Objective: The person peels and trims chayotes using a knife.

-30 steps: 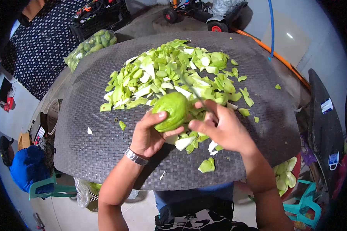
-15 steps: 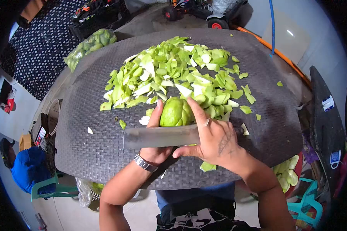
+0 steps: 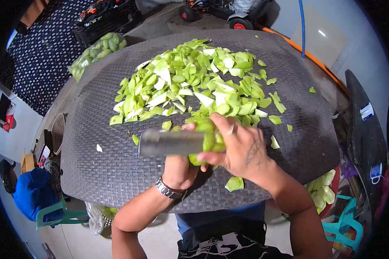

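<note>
One green fruit [image 3: 203,125] is held between two hands over one woven-pattern table [image 3: 95,164], just on the near side of the heaped peelings [image 3: 160,88]. The fruit is gripped by the left hand [image 3: 177,170], whose thumb is seen at its far side, though most of the fingers are hidden behind one broad knife [image 3: 173,143]. The knife is held in the right hand [image 3: 244,146], its blade pointed leftward and blurred; the handle is covered, so how tightly it is closed upon cannot be told. One watch [image 3: 167,188] is worn on the left wrist and one ring [image 3: 231,128] on the right hand. The peelings are too many and too overlapped to be counted; one loose green piece [image 3: 234,184] is seen near the front edge, and one pale scrap [image 3: 99,147] at the left. Beyond the far left edge, one clear bag [image 3: 97,56] is filled with green fruits. Two teal chairs are seen, one at the left [image 3: 58,216] and one at the right [image 3: 345,226]. Two red-hubbed wheels [image 3: 240,23] are visible at the back.
</note>
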### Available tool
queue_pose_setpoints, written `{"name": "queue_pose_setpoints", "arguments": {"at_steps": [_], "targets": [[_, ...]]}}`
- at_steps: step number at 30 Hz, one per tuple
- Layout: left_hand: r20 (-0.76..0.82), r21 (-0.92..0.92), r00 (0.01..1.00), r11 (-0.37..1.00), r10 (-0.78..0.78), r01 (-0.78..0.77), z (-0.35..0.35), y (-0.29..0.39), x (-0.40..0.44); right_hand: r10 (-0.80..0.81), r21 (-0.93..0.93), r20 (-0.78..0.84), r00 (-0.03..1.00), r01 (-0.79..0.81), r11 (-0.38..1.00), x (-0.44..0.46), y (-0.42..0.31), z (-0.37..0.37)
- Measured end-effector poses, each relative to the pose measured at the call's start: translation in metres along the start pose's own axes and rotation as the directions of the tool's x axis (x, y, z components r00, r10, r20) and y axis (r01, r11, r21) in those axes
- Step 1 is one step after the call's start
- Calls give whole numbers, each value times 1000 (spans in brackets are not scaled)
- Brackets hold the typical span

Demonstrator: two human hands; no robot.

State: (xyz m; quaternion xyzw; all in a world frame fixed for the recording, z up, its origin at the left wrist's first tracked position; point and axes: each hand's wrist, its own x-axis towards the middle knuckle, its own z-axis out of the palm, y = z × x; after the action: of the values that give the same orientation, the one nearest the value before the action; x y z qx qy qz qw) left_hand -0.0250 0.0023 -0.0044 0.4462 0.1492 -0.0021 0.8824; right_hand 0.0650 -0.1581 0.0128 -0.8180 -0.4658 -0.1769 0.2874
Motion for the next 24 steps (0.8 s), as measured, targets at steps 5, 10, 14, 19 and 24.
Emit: {"name": "queue_pose_setpoints", "arguments": {"at_steps": [5,10,14,19,24], "targets": [[42,70,999,997,8,-11,12,1,2,290,396,268,919,-380,836,17,16,-26],[40,-55,999,998,-13,16,3,10,9,421,339,237,876,-480,809,14,22,-29],[-88,-200,996,980,-11,-7,-15,4,17,194,416,286,938,-304,857,9,11,-32],[12,-181,1000,984,5,-3,-10,9,19,-83,194,51,995,72,978,-2,0,-3],[-7,-111,998,992,64,-64,-19,2,22,-76,191,100,992,56,980,-4,-4,-1]]}}
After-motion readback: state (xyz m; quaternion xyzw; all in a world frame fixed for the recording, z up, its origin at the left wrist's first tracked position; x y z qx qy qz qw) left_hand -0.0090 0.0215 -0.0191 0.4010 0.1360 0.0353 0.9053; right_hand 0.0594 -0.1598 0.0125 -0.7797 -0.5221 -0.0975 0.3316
